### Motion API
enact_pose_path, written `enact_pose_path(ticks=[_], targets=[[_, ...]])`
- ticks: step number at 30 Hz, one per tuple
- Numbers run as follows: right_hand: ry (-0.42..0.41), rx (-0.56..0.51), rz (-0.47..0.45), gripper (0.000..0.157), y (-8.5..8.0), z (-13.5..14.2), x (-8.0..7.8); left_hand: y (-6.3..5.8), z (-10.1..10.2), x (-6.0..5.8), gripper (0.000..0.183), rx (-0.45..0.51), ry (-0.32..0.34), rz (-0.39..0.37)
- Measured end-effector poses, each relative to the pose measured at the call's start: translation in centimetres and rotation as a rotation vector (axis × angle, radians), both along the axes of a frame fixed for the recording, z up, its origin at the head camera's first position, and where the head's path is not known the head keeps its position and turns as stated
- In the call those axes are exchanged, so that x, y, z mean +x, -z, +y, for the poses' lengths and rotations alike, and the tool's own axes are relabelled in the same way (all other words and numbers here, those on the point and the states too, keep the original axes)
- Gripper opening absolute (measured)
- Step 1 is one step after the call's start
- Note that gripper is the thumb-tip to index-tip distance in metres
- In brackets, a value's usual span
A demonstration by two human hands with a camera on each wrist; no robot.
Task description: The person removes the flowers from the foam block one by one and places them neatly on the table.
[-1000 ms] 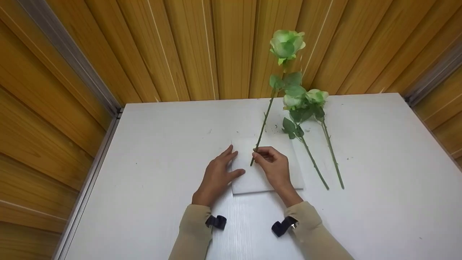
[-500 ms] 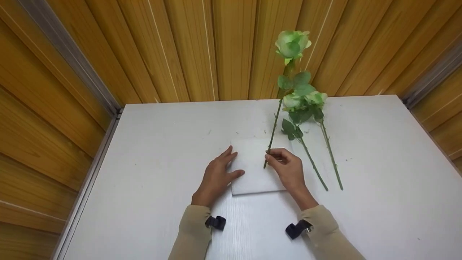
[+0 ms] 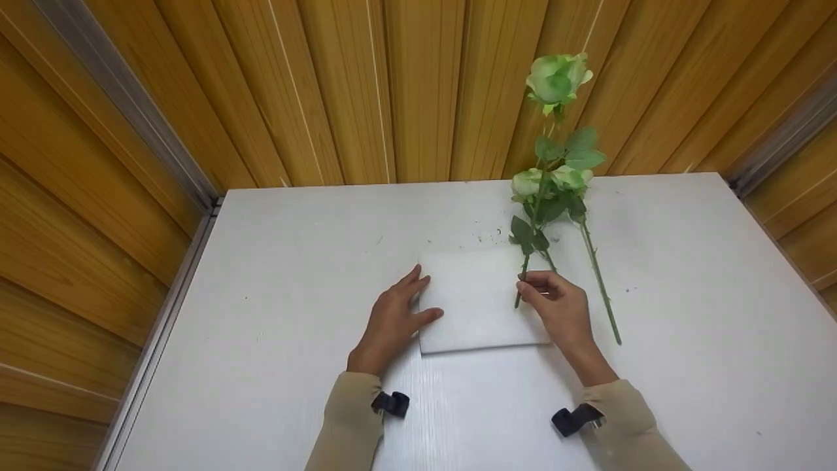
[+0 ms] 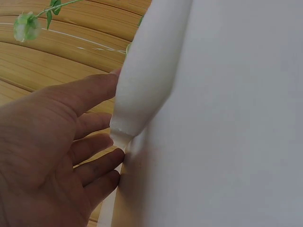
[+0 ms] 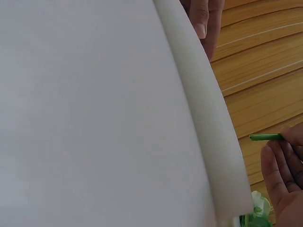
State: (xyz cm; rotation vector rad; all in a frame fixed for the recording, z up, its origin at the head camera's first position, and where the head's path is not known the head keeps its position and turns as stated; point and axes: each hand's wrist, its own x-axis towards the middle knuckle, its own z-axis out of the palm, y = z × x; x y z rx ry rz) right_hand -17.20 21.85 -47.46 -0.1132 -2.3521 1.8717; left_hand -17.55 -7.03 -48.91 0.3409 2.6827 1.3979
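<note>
A white foam slab (image 3: 471,297) lies flat on the white table. My left hand (image 3: 395,311) rests along the slab's left edge with fingers spread; in the left wrist view the thumb and fingers of the left hand (image 4: 57,137) touch the slab's side (image 4: 147,71). Above the slab's right part, my right hand (image 3: 559,304) pinches a green rose (image 3: 557,80) low on its stem, bloom upward. The cut stem end (image 5: 265,137) juts out past the fingertips in the right wrist view, apart from the slab.
Two more green roses lie behind and right of the slab, one with its stem (image 3: 600,281) in sight, the other bloom (image 3: 527,184) partly behind the held rose. Small dark specks dot the white table (image 3: 314,275). A wood-patterned panel wall (image 3: 418,91) rises behind the table.
My right hand has moved right with the rose, from the middle of the slab to its right side, and the bloom shifted right with it. The left hand has stayed put.
</note>
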Motion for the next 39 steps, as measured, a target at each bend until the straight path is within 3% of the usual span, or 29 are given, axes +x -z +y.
enact_pose_path(ticks=[7, 16, 27, 39], targets=[[0.039, 0.049, -0.044, 0.025, -0.2, 2.0, 0.2, 0.1, 0.1, 0.0, 0.07, -0.002, -0.008, -0.008], [0.044, 0.072, -0.068, 0.031, -0.6, 4.8, 0.8, -0.1, 0.2, 0.1, 0.068, 0.008, -0.015, 0.013], [0.036, 0.136, -0.086, 0.036, -0.6, 8.5, 1.8, 0.0, 0.1, 0.1, 0.07, 0.009, -0.012, -0.014], [0.069, 0.269, -0.114, 0.038, -0.9, 11.8, 2.4, 0.2, -0.1, -0.1, 0.071, 0.014, 0.006, -0.013]])
